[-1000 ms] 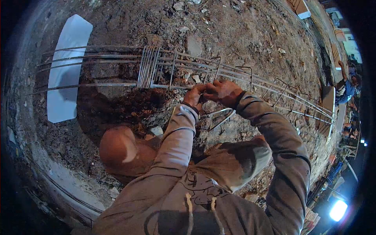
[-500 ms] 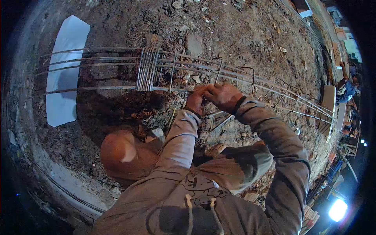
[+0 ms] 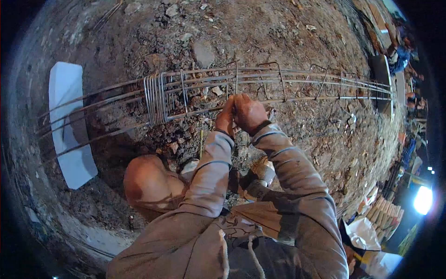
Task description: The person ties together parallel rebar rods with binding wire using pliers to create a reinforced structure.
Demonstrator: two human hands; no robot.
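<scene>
The steel cage [image 3: 297,99] lies across the scene, its left end over a white block [image 3: 69,121] and its right end at another block [image 3: 383,88]. I'd say they're there to lift the bars clear of the dirt [image 3: 288,139], leaving room for fingers underneath.

Both hands meet at the middle of the near bar [image 3: 204,111], just below an upright hoop [image 3: 236,76]. The left hand [image 3: 225,120] and right hand [image 3: 251,113] are drawn together with fingers curled well in; whether they are closed on the bar or something thin, I can't tell. Working from both sides probably steadies that spot.

Left of them, a bunch of hoops [image 3: 155,98] sits packed tight round the bars, perhaps parked there to stay together; to the right, others stand spaced apart.

No brand or label is readable. The hoodie [image 3: 186,242] has a dark chest print [image 3: 237,229], but I can't make out any words.
</scene>
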